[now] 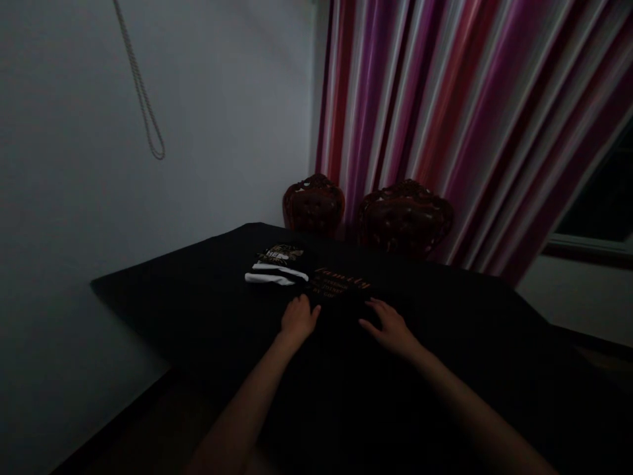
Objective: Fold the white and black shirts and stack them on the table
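Note:
A piece of black cloth with orange-gold and pale lettering (341, 282), apparently a garment, lies on the dark table; its outline blends into the tabletop. My left hand (298, 319) is at the near left side of the lettering, palm down, thumb held away from the fingers. My right hand (389, 326) is to the right of the print with its fingers spread and thumb apart. No held object shows in either hand. Just beyond my left hand lies a small stack of folded clothes (277, 264), black with a pale print on top and white layers below.
The black-covered table (198, 277) has a corner near the pale wall (222, 119) on the left. Two carved, dark red chairs (314, 204) stand behind it. Striped curtains (420, 99) hang beyond, and a beaded cord (141, 92) hangs along the wall. The room is dim.

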Demonstrator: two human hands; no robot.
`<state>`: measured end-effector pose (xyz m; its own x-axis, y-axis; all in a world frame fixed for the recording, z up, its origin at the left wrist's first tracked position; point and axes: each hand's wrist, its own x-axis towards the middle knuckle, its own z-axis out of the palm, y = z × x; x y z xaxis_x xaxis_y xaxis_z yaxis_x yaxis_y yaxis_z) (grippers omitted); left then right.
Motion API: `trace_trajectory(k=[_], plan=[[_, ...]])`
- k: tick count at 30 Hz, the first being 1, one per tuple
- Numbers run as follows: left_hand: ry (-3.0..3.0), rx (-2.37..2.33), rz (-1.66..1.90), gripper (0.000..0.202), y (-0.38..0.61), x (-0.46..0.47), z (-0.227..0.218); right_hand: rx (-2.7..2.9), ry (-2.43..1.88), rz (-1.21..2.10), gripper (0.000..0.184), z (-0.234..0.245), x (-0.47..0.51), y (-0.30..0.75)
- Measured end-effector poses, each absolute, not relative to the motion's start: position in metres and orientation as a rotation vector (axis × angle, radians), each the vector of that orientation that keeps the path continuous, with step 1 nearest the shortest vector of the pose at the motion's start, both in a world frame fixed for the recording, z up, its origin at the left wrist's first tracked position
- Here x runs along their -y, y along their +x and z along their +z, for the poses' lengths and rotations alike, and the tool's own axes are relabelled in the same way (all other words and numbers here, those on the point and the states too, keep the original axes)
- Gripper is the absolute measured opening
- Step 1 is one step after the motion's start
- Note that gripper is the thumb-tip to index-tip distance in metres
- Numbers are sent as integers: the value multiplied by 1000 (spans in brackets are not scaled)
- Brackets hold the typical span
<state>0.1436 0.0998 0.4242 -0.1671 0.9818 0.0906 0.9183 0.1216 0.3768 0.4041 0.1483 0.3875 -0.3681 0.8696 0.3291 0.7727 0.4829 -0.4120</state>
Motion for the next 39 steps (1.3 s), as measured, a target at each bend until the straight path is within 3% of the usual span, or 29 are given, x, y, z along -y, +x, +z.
trace_trajectory(k=[4,10,16,22,25,30,34,39], plan=[[1956,-2165,483,42,150,-146,412,2258,-1462,57,49,374,-146,406],[2027,-1985,461,32,148,-163,403,2122,-1739,20,46,408,-202,440],[2017,-1873,452,27,141,-172,404,2162,-1738,115,17,418,-231,463],[1997,-1878,447,20,139,-177,401,1974,-1784,-97,30,415,-205,458],[1947,-1946,458,25,141,-179,400,2097,-1634,-221,43,409,-172,430],[1822,-1964,433,19,143,-182,406,2466,-1515,127,85,392,-121,381],[1726,-1864,459,16,144,-181,416,2500,-1611,225,87,388,-112,370],[1638,-1779,579,27,158,-186,436,2500,-1647,193,95,398,-99,367]])
